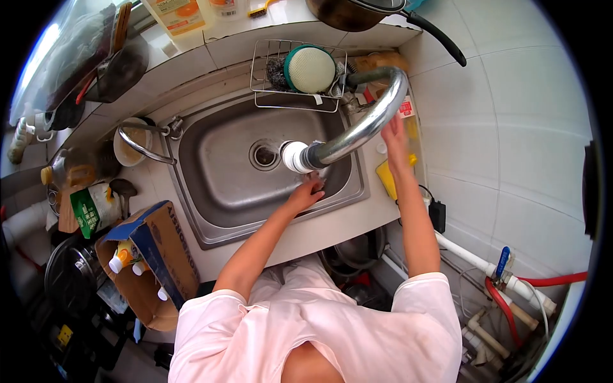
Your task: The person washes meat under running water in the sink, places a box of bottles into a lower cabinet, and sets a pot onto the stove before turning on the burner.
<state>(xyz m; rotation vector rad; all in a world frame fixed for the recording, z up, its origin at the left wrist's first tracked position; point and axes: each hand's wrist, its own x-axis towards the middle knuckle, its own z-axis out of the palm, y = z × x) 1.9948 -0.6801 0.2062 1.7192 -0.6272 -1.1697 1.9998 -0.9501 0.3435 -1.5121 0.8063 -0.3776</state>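
Note:
My left hand [308, 194] is over the right front part of the steel sink [217, 191], just below the white nozzle [295, 157] of the curved faucet [377, 121]. Its fingers are curled in, and whatever lies between them is too small to make out. To the right of the faucet, my right hand [397, 143] reaches toward the back corner with its fingers stretched out. The faucet pipe crosses close to its fingertips. A yellow item [387, 179] lies on the counter by my right wrist.
A wire rack [262, 94] with a round green-edged scrubber [310, 69] hangs behind the sink. A pot [348, 16] sits on the ledge, its handle jutting right. A cardboard box [175, 255] with bottles stands left; white pipes [472, 255] run at lower right.

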